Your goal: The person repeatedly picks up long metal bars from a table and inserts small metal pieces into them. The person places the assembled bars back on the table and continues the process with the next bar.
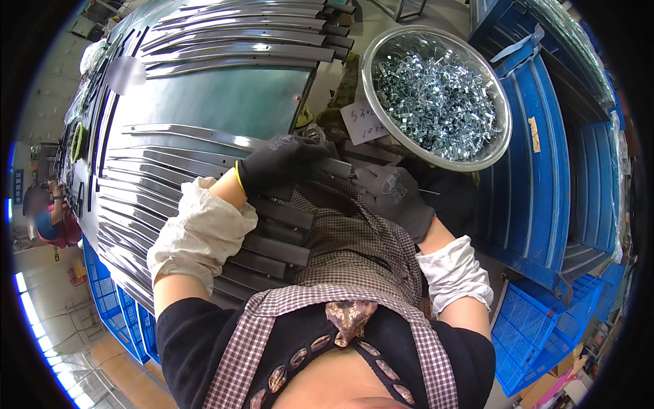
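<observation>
My left hand (281, 165), in a black glove, is closed round a long dark metal strip (336, 168) near its end. Just right of that end, my right hand (394, 198), also gloved, has its fingers bent together at the tip. What they pinch is too small to make out. A thin light rod (429, 192) sticks out beside the right hand. Many similar dark strips (276, 249) lie side by side under and around my left forearm. Beyond my right hand, a round clear bowl (506, 129) is filled with small shiny metal clips (439, 95).
More strips (238, 51) lie at the far end of the green-topped table (225, 102). A handwritten card (362, 123) sits beside the bowl. Large blue metal bins (538, 170) stand at the right, with blue plastic crates (531, 334) below. Another person (51, 217) is at the far left.
</observation>
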The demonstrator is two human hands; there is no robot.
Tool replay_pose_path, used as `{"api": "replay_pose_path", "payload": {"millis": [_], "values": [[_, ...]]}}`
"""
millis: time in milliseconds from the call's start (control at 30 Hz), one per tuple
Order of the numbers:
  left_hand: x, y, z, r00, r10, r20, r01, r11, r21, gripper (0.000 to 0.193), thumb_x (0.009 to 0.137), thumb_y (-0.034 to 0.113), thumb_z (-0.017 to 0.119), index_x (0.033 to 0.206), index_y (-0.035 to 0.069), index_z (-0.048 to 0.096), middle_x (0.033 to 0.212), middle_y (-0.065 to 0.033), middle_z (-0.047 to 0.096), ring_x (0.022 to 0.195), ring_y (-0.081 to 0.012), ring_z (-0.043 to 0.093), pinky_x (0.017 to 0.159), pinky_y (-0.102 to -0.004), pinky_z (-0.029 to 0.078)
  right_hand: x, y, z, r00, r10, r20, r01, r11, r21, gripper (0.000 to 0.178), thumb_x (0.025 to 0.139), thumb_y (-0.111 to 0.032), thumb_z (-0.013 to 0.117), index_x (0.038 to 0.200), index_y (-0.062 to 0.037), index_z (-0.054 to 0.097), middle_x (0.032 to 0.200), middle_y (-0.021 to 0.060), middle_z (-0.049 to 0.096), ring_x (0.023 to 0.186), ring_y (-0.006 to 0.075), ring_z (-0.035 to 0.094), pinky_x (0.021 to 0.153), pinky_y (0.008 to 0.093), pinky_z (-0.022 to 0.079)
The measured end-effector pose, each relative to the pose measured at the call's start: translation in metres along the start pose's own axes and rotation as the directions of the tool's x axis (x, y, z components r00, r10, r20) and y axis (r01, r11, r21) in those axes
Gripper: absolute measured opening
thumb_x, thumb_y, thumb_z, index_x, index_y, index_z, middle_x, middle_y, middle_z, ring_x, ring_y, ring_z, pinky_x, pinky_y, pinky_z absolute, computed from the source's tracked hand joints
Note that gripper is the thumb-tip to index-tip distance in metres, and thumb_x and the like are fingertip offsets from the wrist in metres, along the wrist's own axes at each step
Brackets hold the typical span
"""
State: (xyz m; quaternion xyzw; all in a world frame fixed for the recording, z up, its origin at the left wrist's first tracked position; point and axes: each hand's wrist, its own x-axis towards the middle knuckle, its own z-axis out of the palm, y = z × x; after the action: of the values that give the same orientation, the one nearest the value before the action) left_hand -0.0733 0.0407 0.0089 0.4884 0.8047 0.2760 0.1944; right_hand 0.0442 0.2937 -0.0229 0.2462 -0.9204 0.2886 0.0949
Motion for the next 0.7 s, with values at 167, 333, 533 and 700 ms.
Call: {"api": "replay_pose_path", "payload": {"millis": [167, 333, 533, 700], "values": [[0.002, 0.015, -0.006, 1.000, 0.013, 0.000, -0.013, 0.994, 0.112, 0.048, 0.085, 0.015, 0.071, 0.132, 0.011, 0.063, 0.098, -0.0176, 0.067, 0.087, -0.0366, 0.066, 0.079, -0.0428, 0.053, -0.033, 0.026, -0.022, 0.982, 0.157, -0.102, -0.153, 0.987, 0.040, 0.017, 0.089, -0.022, 0.066, 0.092, -0.0057, 0.065, 0.080, 0.0116, 0.066, 0.073, 0.0318, 0.067, 0.063, 0.0418, 0.053], [-0.001, 0.031, -0.008, 0.997, 0.064, -0.035, -0.053, 0.963, 0.264, 0.055, 0.085, 0.021, 0.072, 0.137, 0.012, 0.059, 0.095, -0.0156, 0.066, 0.078, -0.0357, 0.066, 0.072, -0.0437, 0.054, -0.047, 0.050, -0.051, 0.907, 0.380, -0.181, -0.382, 0.924, 0.026, 0.022, 0.091, -0.027, 0.067, 0.092, -0.0053, 0.065, 0.082, 0.0143, 0.067, 0.076, 0.0335, 0.067, 0.066, 0.0420, 0.053], [-0.044, 0.071, -0.008, 0.998, 0.056, 0.042, -0.062, 0.984, 0.166, 0.053, 0.084, 0.023, 0.072, 0.134, 0.010, 0.060, 0.097, -0.0158, 0.067, 0.079, -0.0345, 0.067, 0.070, -0.0426, 0.054, -0.020, 0.081, -0.070, 0.900, 0.397, -0.182, -0.412, 0.909, -0.054, 0.021, 0.088, -0.024, 0.069, 0.099, -0.0058, 0.068, 0.087, 0.0156, 0.069, 0.080, 0.0342, 0.067, 0.072, 0.0426, 0.054], [-0.085, 0.081, -0.026, 0.978, 0.052, 0.201, -0.061, 0.997, 0.039, 0.042, 0.085, 0.023, 0.072, 0.123, 0.007, 0.066, 0.106, -0.0161, 0.069, 0.094, -0.0347, 0.068, 0.080, -0.0429, 0.054, -0.008, 0.134, -0.040, 0.941, 0.233, -0.245, -0.268, 0.956, -0.122, 0.039, 0.086, -0.028, 0.067, 0.116, -0.0021, 0.066, 0.106, 0.0178, 0.068, 0.099, 0.0369, 0.064, 0.090, 0.0450, 0.051]]}}
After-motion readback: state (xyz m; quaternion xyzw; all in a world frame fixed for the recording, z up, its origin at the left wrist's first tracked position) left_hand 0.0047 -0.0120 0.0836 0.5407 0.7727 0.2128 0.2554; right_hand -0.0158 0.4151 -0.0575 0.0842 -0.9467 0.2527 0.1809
